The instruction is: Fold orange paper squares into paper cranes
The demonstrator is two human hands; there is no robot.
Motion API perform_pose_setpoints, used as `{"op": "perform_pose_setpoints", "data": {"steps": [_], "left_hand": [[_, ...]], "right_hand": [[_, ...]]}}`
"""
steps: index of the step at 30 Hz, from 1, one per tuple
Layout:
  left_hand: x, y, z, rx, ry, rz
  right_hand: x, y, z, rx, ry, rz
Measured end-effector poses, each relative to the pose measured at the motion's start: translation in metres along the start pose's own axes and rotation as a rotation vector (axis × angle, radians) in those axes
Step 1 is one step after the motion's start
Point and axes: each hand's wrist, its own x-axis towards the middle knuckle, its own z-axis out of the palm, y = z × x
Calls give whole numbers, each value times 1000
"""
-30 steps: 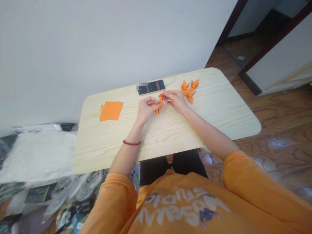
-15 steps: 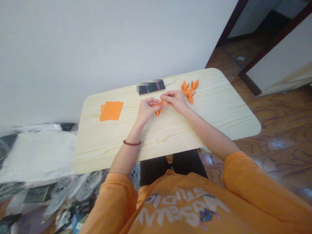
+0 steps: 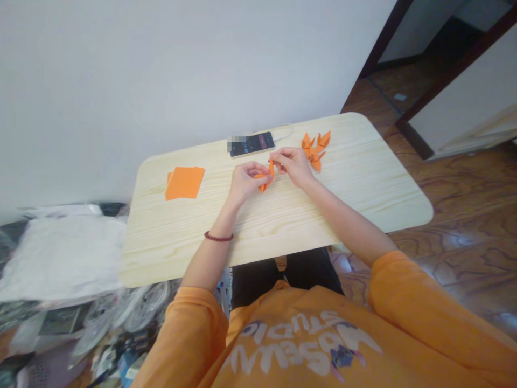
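Between my hands, just above the wooden table (image 3: pixel 307 221), is a folded orange origami paper (image 3: pixel 265 186) with pointed ends. My left hand (image 3: pixel 245 181) pinches its body between thumb and fingers. The thumb and index finger of my right hand (image 3: pixel 291 163) close on the thin upright point on its right side. Fingers cover part of the folds. Beyond my right hand lie several finished orange paper cranes (image 3: pixel 315 152), close together. To the left of my left hand rests a small stack of square orange paper sheets (image 3: pixel 184 183).
A phone (image 3: pixel 252 145) with a lit screen lies at the table's back edge, a white cable (image 3: pixel 283 132) running from it. Behind stands a white wall (image 3: pixel 181 70). Left of the table are a white bag (image 3: pixel 64 253) and clutter on the floor.
My right hand has shifted slightly up and right, its fingers on the paper's upright point, which leans a little more outward. My left hand keeps its hold.
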Motion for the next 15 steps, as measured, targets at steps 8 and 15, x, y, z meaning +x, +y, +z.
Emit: {"op": "perform_pose_setpoints", "data": {"steps": [8,15], "left_hand": [[0,-1,-1,-5,-20,1],[2,-4,-3,-7,-5,-12]], "right_hand": [[1,2,-2,36,-30,-12],[1,-1,-2,46,16,59]]}}
